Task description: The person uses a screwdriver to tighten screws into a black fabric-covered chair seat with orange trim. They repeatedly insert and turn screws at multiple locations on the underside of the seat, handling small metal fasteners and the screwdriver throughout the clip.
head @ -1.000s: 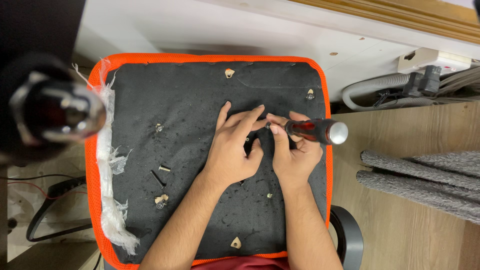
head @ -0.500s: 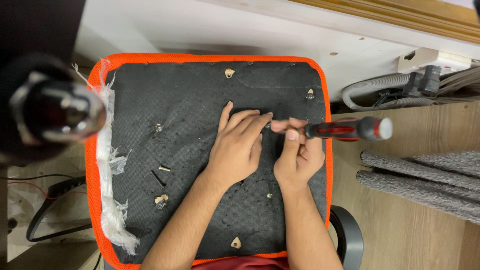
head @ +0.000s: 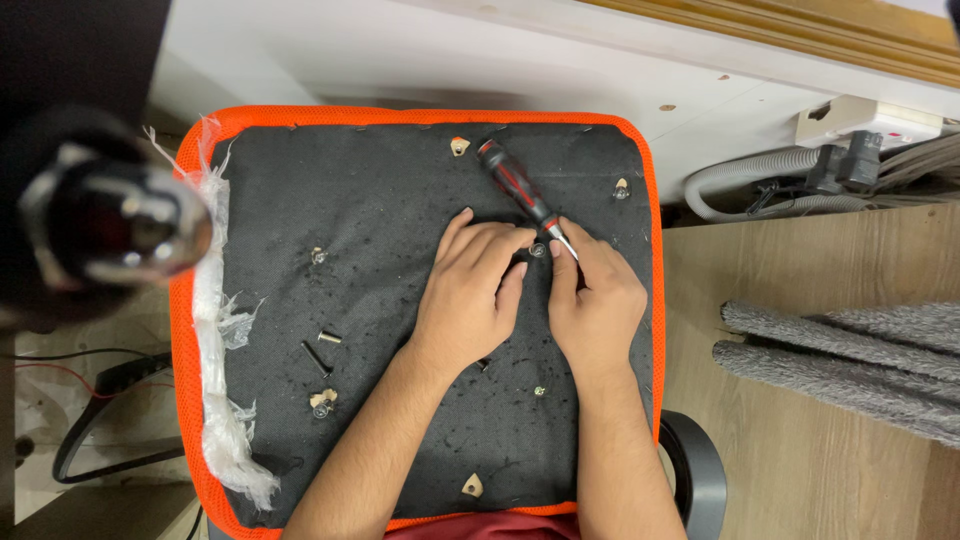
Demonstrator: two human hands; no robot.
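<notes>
The right hand point(head: 597, 300) is now swinging the red-and-black screwdriver point(head: 520, 194) round from pointing sideways to angling up-left, its grip clenched on the shaft by the tip, which is sitting on a small screw point(head: 538, 249) in the black chair underside point(head: 380, 220). The left hand point(head: 470, 295) is lying flat beside it, grip released. No container is showing; loose bolts point(head: 318, 352) are lying on the fabric.

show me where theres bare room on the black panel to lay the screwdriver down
Bare fabric lies along the top left, between the torn plastic strip and the left hand. Crowded: the lower left with loose bolts, and the centre under both hands.
</notes>
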